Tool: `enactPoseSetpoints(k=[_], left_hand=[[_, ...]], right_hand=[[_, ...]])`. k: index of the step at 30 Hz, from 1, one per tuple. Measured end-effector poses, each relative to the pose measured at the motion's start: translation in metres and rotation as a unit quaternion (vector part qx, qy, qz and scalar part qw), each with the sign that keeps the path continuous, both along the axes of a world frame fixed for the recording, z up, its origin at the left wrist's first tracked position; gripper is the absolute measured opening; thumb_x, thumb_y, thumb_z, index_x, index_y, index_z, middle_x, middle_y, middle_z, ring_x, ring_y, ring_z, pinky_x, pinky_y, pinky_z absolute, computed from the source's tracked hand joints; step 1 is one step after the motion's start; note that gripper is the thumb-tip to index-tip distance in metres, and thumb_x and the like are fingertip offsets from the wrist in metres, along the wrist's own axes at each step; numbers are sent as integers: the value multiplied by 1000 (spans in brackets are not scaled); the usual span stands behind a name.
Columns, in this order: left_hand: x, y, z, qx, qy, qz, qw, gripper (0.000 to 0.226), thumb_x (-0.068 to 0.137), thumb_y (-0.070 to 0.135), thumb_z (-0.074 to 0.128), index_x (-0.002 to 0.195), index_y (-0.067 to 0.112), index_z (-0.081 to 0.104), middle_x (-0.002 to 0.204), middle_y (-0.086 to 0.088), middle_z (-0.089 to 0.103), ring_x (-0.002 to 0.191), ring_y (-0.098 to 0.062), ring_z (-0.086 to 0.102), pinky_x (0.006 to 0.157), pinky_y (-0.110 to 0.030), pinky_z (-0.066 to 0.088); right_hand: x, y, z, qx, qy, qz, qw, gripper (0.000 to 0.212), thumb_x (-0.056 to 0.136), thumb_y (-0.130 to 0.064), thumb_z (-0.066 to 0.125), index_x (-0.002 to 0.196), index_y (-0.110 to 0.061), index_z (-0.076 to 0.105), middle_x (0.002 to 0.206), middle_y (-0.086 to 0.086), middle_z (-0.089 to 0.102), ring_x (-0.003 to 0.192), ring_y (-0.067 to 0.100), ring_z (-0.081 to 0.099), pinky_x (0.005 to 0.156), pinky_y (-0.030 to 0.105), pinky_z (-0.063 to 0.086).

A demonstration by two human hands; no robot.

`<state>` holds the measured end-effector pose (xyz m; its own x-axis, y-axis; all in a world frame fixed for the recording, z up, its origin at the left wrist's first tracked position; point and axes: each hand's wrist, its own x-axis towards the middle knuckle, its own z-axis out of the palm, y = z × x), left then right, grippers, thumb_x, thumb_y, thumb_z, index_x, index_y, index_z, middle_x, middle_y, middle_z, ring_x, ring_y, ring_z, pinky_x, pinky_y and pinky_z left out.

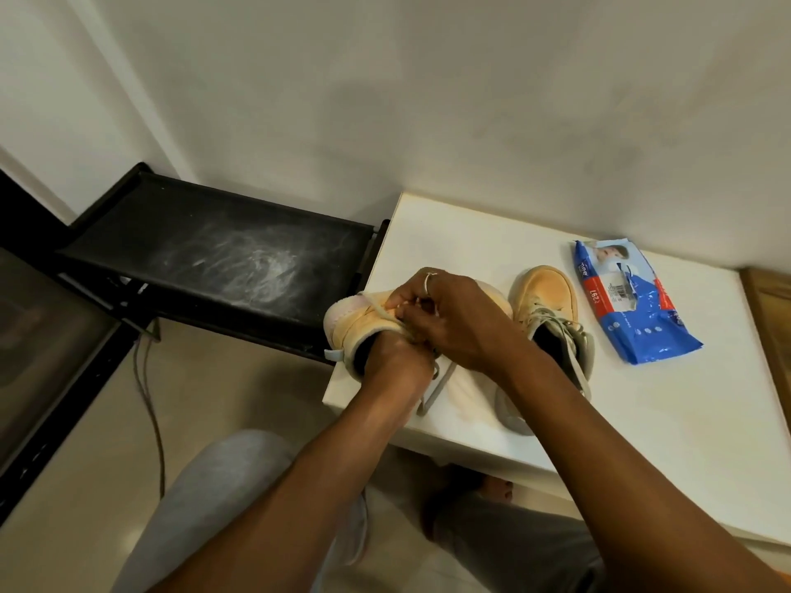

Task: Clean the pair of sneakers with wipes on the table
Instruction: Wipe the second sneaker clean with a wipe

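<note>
Two peach sneakers stand on the white table (642, 421). The left sneaker (353, 325) has a pale pink toe and sits at the table's left edge. Both hands are on its lacing. My left hand (391, 365) is curled at the shoe's opening and grips the lace there. My right hand (462, 323), with a ring on one finger, reaches over the tongue and pinches the cream lace (381, 312). A loose lace end (436, 391) hangs onto the table. The right sneaker (550, 301) stands untouched beside my right wrist. A blue wipes pack (633, 310) lies to its right.
A dusty black shelf (214, 250) adjoins the table's left side. A thin cable (150, 400) runs down across the floor. My grey-trousered legs (222, 485) and a bare foot (492, 485) are below the table's front edge. A wall stands behind the table.
</note>
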<state>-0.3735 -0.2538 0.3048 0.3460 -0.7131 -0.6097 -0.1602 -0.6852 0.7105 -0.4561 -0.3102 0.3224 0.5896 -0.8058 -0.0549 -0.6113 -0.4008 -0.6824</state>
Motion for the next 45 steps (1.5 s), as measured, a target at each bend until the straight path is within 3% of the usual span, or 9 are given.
enactPoseSetpoints(k=[4, 10, 20, 26, 29, 34, 37, 41, 45], left_hand=[[2, -4, -2, 94, -7, 40, 995, 40, 102, 21, 57, 138, 11, 45, 110, -4, 48, 79, -16, 49, 79, -26, 42], [7, -3, -9, -8, -96, -14, 995, 51, 101, 19, 58, 148, 15, 40, 146, -7, 49, 131, -28, 49, 106, -34, 42], [15, 6, -5, -162, -155, -125, 967, 35, 90, 40, 70, 118, 22, 59, 108, 6, 61, 98, -13, 54, 80, -29, 40], [12, 8, -7, -224, -356, -306, 854, 54, 101, 34, 26, 132, 4, 59, 119, -19, 66, 106, -38, 65, 81, -42, 52], [15, 5, -5, -210, -388, -353, 825, 49, 107, 17, 29, 153, 2, 34, 150, -22, 45, 133, -38, 50, 107, -41, 42], [24, 2, -30, -233, -376, -353, 825, 9, 72, -5, 77, 77, -3, 69, 63, -21, 65, 47, -34, 61, 41, -35, 53], [20, 3, -26, -248, -429, -383, 780, 22, 93, 9, 53, 96, -3, 71, 81, -21, 70, 64, -30, 67, 54, -29, 51], [20, 3, -18, -211, -435, -419, 769, 47, 110, 20, 22, 155, 6, 30, 155, -15, 41, 138, -30, 43, 110, -35, 33], [25, 3, -28, -241, -487, -412, 731, 21, 103, 14, 51, 117, 2, 62, 113, -20, 68, 97, -32, 66, 76, -37, 52]], right_hand=[[-6, -11, -5, -81, 52, -11, 995, 19, 96, -15, 57, 104, -23, 73, 107, -4, 65, 96, 11, 59, 81, 21, 50], [-8, -3, 1, -118, -70, -1, 991, 18, 93, -4, 62, 102, -15, 73, 99, -12, 59, 86, -13, 52, 76, 0, 38], [-17, -5, -4, -88, -100, -102, 986, 15, 94, -14, 63, 102, -22, 72, 97, -10, 65, 83, 2, 57, 68, 3, 37], [-15, 10, 3, -95, -138, -75, 983, 14, 93, -18, 64, 105, -18, 73, 98, -9, 68, 87, 2, 61, 74, 10, 46], [-10, 15, 3, -138, -131, -11, 982, 15, 93, -21, 66, 105, -18, 74, 97, -12, 65, 81, -7, 53, 73, 7, 40], [-18, -5, -11, -126, -106, -133, 977, 15, 93, -23, 63, 103, -20, 75, 89, -12, 65, 71, -9, 50, 65, 9, 35], [-13, 4, -8, -102, -128, -117, 980, 16, 93, -21, 64, 103, -17, 75, 87, -10, 66, 71, -3, 54, 64, 9, 38], [-5, 9, -3, -134, -132, -69, 980, 16, 93, -20, 64, 102, -14, 74, 85, -12, 62, 72, -5, 51, 65, 7, 36], [-15, -6, -13, -97, -106, -144, 979, 15, 93, -20, 63, 100, -17, 75, 90, -6, 69, 72, -5, 53, 63, 10, 36]])
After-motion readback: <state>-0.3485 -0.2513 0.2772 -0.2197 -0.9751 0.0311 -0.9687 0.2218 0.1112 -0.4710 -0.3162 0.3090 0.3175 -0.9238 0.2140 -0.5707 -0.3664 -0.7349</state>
